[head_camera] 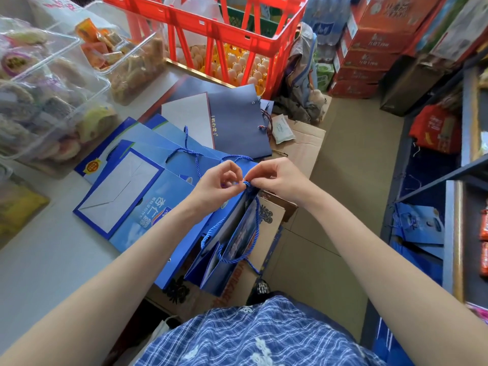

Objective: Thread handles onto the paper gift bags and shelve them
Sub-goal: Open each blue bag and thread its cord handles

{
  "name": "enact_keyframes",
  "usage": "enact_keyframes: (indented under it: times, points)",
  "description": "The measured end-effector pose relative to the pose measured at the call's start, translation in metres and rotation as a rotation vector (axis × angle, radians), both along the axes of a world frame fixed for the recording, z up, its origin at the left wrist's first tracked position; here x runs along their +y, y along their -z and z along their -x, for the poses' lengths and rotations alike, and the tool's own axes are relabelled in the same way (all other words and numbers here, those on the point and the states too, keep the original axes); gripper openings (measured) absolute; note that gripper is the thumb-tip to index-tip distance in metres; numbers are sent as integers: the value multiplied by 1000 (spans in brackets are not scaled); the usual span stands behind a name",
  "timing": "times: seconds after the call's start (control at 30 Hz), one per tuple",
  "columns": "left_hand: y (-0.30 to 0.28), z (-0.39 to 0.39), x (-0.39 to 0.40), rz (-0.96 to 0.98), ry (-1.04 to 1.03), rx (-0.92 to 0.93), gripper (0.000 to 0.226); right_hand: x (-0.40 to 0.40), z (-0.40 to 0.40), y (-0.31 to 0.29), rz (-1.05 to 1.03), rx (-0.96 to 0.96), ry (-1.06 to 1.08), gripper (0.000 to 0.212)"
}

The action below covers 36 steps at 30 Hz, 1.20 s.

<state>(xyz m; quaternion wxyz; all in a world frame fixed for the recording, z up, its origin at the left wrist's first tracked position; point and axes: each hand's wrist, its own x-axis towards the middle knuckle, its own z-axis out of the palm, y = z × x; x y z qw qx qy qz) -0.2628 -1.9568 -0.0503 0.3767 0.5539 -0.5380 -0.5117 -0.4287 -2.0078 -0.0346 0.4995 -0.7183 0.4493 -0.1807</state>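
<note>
Shop clutter all round: pale grey counter [39, 260] on the left w/ clear plastic tubs of snacks, a red plastic crate [211, 30] of eggs at the back, and a grey metal shelf unit [454, 180] on the right, where a few finished blue bags [417, 225] already lie. On the counter, a fan of flat blue paper gift bags [126, 186] plus a dark navy paper bag [237, 122] further back, overlapping one another. The bag in work, a blue paper gift bag [232, 247], is held up off the counter edge above brown cardboard boxes, mouth uppermost, just under both hands. Left hand [219, 180] and right hand [277, 178] are both curled tight, fingertips pinching the end of a twisted blue cord handle [253, 233] right at the bag's top rim; the rest of the cord hangs in a loop down the bag's side w/ a loose tail below. Looks like the knot or the feed thru the rim hole is the step in hand (hole itself hidden by the fingers, can't tell which). To do it well: keep the pinch close to the cord tip so it doesn't fray or buckle, steady the rim w/ one hand so the paper doesn't tear, pull snug against the inside face, then check the loop length matches the other side before shelving.
</note>
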Motion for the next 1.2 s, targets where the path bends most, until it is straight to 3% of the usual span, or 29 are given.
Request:
enact_keyframes:
  times: [0.13,0.37,0.57,0.73,0.8,0.93,1.07,1.2]
  points:
    - [-2,-2,-10,48,-10,-51,22,-4,4,-4,-24,10,-43,13]
    - [-2,-3,-16,-153,-72,79,6,2,1,4,216,87,21,17]
    - [0,3,-20,-363,280,-79,20,2,12,5,244,61,97,21]
    - [-2,15,-28,-416,290,-120,8,1,21,2,314,137,108,22]
    - [3,17,-30,-415,203,-115,14,2,23,1,359,166,82,22]
    - [3,17,-27,-521,56,101,19,10,26,4,481,276,64,22]
    - [-8,13,-24,-578,-90,317,21,19,27,10,471,301,62,43]
    - [-10,3,-24,-595,-162,388,19,22,32,15,479,302,78,40]
